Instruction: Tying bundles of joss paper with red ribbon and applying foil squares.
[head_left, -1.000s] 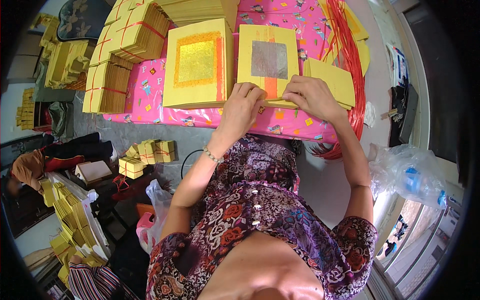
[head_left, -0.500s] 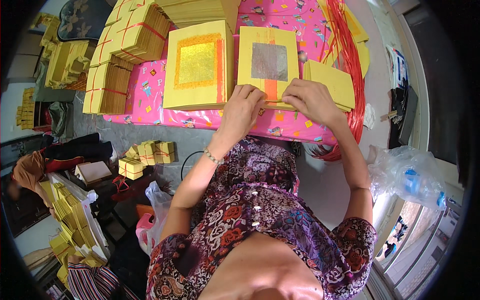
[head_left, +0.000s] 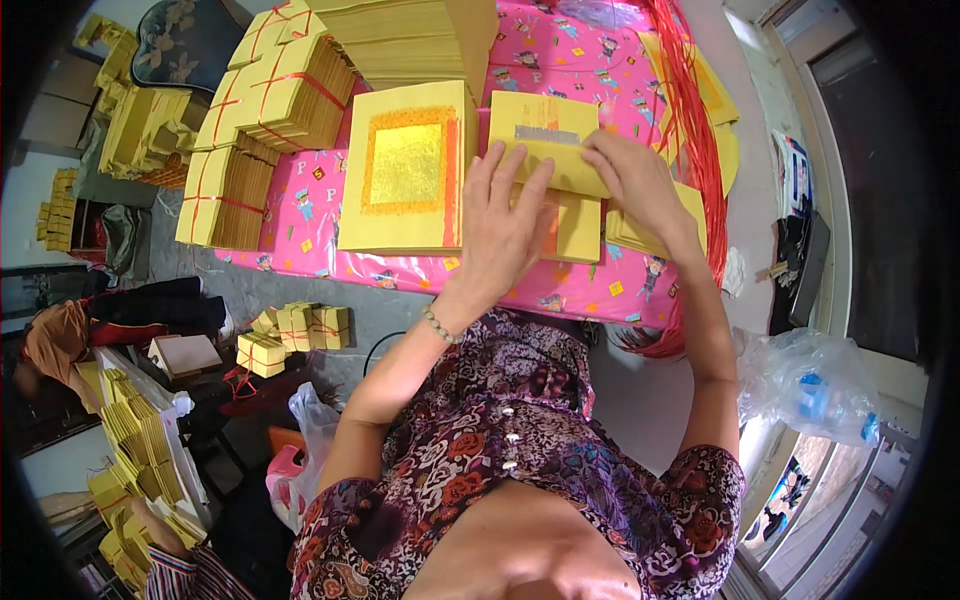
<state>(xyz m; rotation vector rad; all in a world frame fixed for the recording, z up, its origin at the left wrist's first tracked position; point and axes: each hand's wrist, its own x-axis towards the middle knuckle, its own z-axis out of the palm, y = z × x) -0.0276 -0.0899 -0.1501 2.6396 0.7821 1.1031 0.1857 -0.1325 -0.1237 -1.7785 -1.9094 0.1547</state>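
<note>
A yellow paper sheet [head_left: 565, 172] with a silver patch [head_left: 540, 133] lies in front of me, its near part folded up over most of the silver. My right hand [head_left: 645, 190] pinches the right end of the folded edge. Fingers spread, my left hand [head_left: 503, 225] rests on the left side of the fold. Below the fold, more yellow paper with an orange band [head_left: 551, 232] shows. Left of my left hand stands a thick stack of yellow paper [head_left: 405, 165] with a gold square on top. Beside my right wrist lies a pile of folded yellow paper [head_left: 628, 232].
A pink patterned cover [head_left: 320, 215] is on the table. Tied yellow bundles [head_left: 230, 195] rise at the left, and red strands [head_left: 705, 150] hang at the right. A clear plastic bag [head_left: 800, 385] is right of me. A co-worker's striped sleeve [head_left: 170, 575] shows lower left.
The sheet's near edge has come up and away from me, hiding most of the silver patch. My left hand's fingers have spread from a pinch. My right hand has moved up with the edge.
</note>
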